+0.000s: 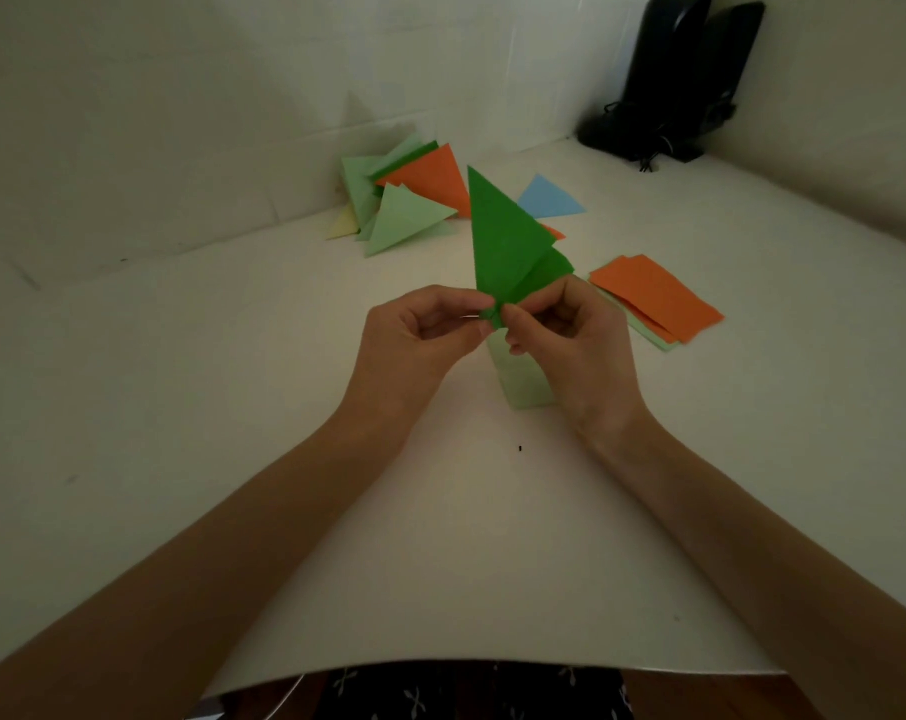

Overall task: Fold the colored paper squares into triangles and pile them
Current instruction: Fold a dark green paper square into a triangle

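Above the middle of the white table [232, 381], holds the dark green paper [502, 241] upright in the air, pinched at its lower corner between thumb and fingers of the left hand [419, 330] and of the right hand [570, 335], both clamped on that one corner. Shows two flaps not lying flush, so probably sits mid-fold, with no crease pressed flat yet. Risks a crooked triangle if creased now with edges out of line. Bends and slides easily, being thin paper held by one corner only. Could also crumple or tear at the pinch under too hard a pull. Has a light green sheet [523, 381] flat on the table right beneath the hands, apt to get swept aside when lowering the fold. Leaves the pile of finished triangles [404, 200] far back by the wall, loose and splayed, with a blue triangle [549, 200] lying apart; likely to scatter further under a careless toss. Has the stack of unfolded squares [658, 298] to the right.
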`<state>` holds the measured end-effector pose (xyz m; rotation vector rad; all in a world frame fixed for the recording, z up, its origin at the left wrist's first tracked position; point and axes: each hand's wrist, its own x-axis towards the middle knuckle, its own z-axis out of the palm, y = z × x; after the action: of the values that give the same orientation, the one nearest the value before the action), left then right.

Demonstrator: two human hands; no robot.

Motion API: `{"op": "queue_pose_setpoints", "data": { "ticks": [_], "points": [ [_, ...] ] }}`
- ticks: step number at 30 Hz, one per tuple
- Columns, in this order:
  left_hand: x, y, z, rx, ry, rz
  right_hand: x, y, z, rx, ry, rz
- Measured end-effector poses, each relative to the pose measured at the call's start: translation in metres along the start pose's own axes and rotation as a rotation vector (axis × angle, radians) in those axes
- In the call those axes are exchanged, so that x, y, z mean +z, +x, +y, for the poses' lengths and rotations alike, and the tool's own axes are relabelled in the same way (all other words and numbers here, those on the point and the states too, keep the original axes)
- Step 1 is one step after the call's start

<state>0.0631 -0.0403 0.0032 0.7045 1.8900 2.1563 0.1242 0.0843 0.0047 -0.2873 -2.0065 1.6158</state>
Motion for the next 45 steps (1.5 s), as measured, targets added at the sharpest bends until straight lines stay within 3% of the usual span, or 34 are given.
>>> {"op": "queue_pose_setpoints", "data": {
  "ticks": [12,15,22,27,35,40,45],
  "points": [
    [-0.001,0.001,-0.004,-0.035,0.044,-0.017,-0.003,0.002,0.001,0.072,0.172,-0.029],
    [-0.009,0.006,-0.003,-0.093,0.058,-0.014,-0.007,0.004,0.0,0.108,0.165,-0.131],
    [-0.024,0.016,0.001,-0.2,0.102,-0.023,-0.024,0.015,0.006,-0.012,0.037,-0.418],
    [-0.02,0.013,0.004,-0.166,0.14,-0.067,-0.021,0.014,0.007,-0.039,-0.025,-0.317],
    [-0.017,0.011,0.014,-0.088,0.051,-0.141,-0.026,0.019,0.003,-0.065,0.093,-0.216],
    [-0.018,0.01,0.011,-0.003,0.118,-0.046,-0.022,0.017,0.001,-0.002,0.116,-0.13],
    [-0.02,0.011,0.007,-0.026,0.097,0.009,-0.017,0.013,0.0,0.075,0.169,-0.089]
  ]
}}
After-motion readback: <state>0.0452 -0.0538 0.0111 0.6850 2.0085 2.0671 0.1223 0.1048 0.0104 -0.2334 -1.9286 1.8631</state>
